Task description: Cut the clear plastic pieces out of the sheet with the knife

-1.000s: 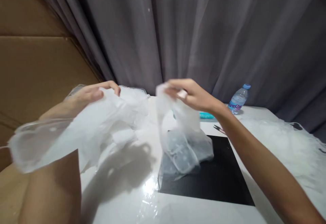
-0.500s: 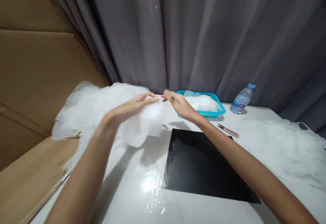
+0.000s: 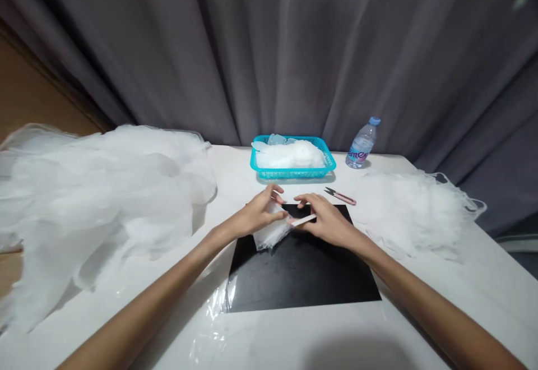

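Above the black mat (image 3: 311, 280), my left hand (image 3: 258, 216) is closed on a small piece of sheer white material (image 3: 269, 239), its crinkled lower edge hanging over the mat. Close beside it, my right hand (image 3: 328, 221) has its thumb and fingers curled around a thin, flat white stick (image 3: 303, 220), which points toward the white piece. The fingertips of the two hands are a short way apart. Whether the stick touches the white piece I cannot tell.
A heap of sheer white material (image 3: 113, 185) spreads over the left of the white table (image 3: 269, 342). Behind the mat stands a turquoise basket (image 3: 294, 174) holding white material, with a water bottle (image 3: 361, 144) to its right. Thread snips (image 3: 341, 196) lie near a white corded pile (image 3: 424, 218).
Both hands have come from the left heap down over the black mat. A white piece now shows in my left hand and a white stick in my right. The view has shifted right.
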`<control>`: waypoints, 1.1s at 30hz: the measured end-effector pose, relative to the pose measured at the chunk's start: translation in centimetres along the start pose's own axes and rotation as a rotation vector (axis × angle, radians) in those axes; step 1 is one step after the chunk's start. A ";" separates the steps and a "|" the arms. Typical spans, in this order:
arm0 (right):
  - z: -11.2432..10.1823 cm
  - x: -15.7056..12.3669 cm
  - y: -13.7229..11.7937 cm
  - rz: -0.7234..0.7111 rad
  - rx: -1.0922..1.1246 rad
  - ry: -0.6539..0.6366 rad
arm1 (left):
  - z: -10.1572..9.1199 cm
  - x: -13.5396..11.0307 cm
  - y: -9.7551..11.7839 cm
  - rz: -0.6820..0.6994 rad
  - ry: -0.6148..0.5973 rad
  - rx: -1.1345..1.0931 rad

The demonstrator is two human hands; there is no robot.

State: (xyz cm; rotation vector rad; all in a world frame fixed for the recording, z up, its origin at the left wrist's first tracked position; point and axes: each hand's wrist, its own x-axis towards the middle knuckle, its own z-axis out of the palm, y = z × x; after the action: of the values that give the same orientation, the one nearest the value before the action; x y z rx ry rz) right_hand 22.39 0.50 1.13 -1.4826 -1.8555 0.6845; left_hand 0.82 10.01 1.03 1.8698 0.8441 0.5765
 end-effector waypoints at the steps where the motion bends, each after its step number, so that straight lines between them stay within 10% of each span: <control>1: 0.5 -0.4 0.3 -0.038 -0.040 -0.031 | 0.3 0.1 0.3 0.020 0.002 0.002; 11: -0.3 0.4 -1.7 -0.142 0.055 0.226 | 1.5 -0.8 3.1 0.129 0.239 0.153; 21: -7.1 0.8 -2.4 -0.024 0.110 0.349 | -2.1 -1.8 8.2 -0.092 -0.140 -0.207; 29: -8.1 1.5 1.2 0.278 -0.210 -0.036 | -0.5 -1.0 3.7 -0.430 -0.165 -0.187; 33: -7.4 1.3 2.9 0.200 -0.152 -0.274 | -0.2 -0.5 1.4 -0.398 -0.089 -0.025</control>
State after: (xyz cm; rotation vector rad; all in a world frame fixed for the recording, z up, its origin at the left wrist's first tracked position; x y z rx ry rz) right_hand 29.64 2.40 4.02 -1.7637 -2.0167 0.8961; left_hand 0.78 9.37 2.42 1.6313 1.1071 0.2532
